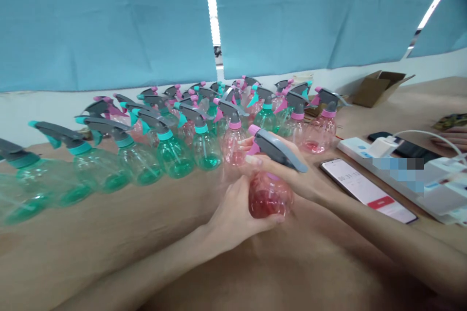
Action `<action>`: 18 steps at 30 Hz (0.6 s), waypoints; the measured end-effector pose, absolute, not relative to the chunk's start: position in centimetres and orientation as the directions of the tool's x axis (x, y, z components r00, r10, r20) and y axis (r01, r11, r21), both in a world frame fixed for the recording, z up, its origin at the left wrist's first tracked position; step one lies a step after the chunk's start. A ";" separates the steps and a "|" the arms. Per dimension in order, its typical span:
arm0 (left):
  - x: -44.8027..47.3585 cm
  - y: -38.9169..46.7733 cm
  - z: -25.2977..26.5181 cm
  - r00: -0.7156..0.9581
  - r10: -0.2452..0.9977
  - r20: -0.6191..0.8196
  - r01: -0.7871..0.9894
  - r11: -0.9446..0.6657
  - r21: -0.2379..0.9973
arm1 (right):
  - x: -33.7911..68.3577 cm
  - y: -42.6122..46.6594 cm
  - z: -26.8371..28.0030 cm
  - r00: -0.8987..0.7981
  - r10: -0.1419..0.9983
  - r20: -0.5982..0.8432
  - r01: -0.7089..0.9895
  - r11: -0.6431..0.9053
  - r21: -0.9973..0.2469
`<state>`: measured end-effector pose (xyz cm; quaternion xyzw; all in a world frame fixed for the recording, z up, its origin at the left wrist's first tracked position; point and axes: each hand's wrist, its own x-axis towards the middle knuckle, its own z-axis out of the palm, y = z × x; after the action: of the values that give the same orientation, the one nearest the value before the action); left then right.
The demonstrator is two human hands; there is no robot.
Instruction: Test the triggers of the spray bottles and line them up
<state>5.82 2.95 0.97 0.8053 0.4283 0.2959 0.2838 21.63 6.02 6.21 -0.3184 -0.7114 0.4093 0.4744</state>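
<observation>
A clear pink spray bottle [270,199] with a grey and pink trigger head [279,149] is in my hands, over the near middle of the table. My left hand [231,209] is wrapped round the bottle's round body from the left, with the thumb across its lower front. Around the neck, just under the trigger head, is my right hand [297,177], its fingers pointing left and partly hidden by the head. Pink liquid shows inside. Just behind my hands stands another pink spray bottle [235,143], beside a green spray bottle [207,148].
Several rows of green and pink spray bottles [177,158] fill the table's back and left. A phone [365,192] with a running timer lies right, by a white power strip [434,194] with plugs and cables. An open cardboard box [375,90] and another person's hand [456,137] are farther right.
</observation>
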 end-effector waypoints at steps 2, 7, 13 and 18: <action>5.7 3.2 1.0 0.452 0.866 0.215 0.550 -0.460 0.697 | 21.4 6.2 6.2 -0.343 0.834 0.432 0.052 0.476 -0.878; 4.6 3.5 0.6 0.467 0.864 0.191 0.604 -0.469 0.644 | 21.1 6.9 5.9 -0.368 0.809 0.459 0.073 0.517 -0.853; 0.9 3.0 -0.8 0.505 0.847 0.168 0.732 -0.523 0.436 | 20.9 8.2 5.2 -0.338 0.815 0.471 0.126 0.535 -0.836; -1.4 2.4 -1.1 0.524 0.846 0.099 0.797 -0.528 0.295 | 21.3 9.1 4.5 -0.340 0.829 0.443 0.161 0.516 -0.842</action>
<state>-1.37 2.44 -1.14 0.8663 0.4741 0.1156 0.1069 21.26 9.09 4.46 -0.3364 -0.7357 0.3592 0.4655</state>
